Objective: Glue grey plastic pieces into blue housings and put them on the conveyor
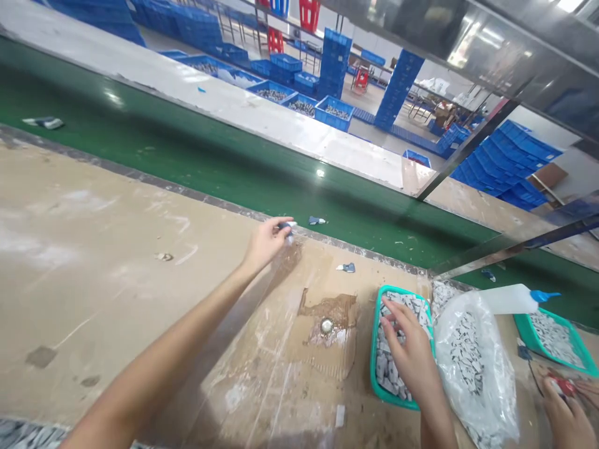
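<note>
The left hand (pixel 266 246) reaches out to the far edge of the tan tabletop (pixel 140 268), its thumb and fingers closed together on a small blue-and-white piece (pixel 286 228). That held piece is at the border of the green belt (pixel 196 162), which runs along the far side of the tabletop. Just to the right of it, a loose piece (pixel 317 220) lies on the belt, and nearer, on the tabletop, lies another piece (pixel 347 268) of the same colours.

The right hand (pixel 410 343) is over a teal basket (pixel 374 358) filled with grey-white parts (pixel 389 368). Its thumb and forefinger are apart, with a gap between the tips; whether any fingertip touches the parts I cannot tell. Left of the basket, a round metal knob (pixel 326 326) stands on a torn patch of cardboard (pixel 344 360).

Just right of the basket lies a clear plastic bag (pixel 498 386) with more grey-white parts in it, and at its far end a white bottle (pixel 508 299) with a blue tip lies on its side. Farther right is a second teal basket (pixel 580 337), also full of parts. Near it, at the right edge, a co-worker's hand (pixel 568 418) is beside a red object (pixel 565 385) too blurred to name. Beyond the belt, blue crates (pixel 334 112) stand in rows and stacks
</note>
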{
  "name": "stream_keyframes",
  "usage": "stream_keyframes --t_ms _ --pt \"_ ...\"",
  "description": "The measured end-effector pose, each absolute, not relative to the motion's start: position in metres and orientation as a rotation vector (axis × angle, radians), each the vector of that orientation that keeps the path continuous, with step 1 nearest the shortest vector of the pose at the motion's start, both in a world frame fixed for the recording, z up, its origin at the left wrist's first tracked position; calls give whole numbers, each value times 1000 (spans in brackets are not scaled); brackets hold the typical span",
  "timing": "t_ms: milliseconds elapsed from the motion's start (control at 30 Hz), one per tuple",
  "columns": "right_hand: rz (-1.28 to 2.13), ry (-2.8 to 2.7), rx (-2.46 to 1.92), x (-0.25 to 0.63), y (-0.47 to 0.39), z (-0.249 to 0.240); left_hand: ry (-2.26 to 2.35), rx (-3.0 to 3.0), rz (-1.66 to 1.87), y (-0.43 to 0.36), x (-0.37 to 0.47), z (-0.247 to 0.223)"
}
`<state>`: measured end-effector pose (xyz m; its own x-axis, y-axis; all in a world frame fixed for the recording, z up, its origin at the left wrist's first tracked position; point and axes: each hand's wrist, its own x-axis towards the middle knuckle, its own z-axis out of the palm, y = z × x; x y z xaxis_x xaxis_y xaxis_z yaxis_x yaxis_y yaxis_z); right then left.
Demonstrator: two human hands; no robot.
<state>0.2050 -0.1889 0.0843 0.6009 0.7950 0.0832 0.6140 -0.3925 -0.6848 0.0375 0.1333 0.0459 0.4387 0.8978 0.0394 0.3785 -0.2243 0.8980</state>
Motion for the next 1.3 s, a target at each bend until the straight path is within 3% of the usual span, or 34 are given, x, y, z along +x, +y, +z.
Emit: stream_keyframes --t_ms 233,467,633,833,1000,1133,1300 --pt "311 -729 -2062 204 -227 43 1268 2249 589 230 95 31" --pt "192 -385 -2137 229 -289 46 1267 2352 495 210 115 11" --pt "39 -562 -2231 235 -283 62 1310 2241 477 187 114 11" --pt "13 -917 -2289 244 -245 51 1128 1981 544 159 100 35" --pt "28 -940 -2292 254 -227 40 766 1107 478 101 78 38" --pt "26 -919 -2249 254 -229 43 660 789 392 56 57 34" --pt "198 -745 -1920 223 -235 56 675 634 390 33 43 24"
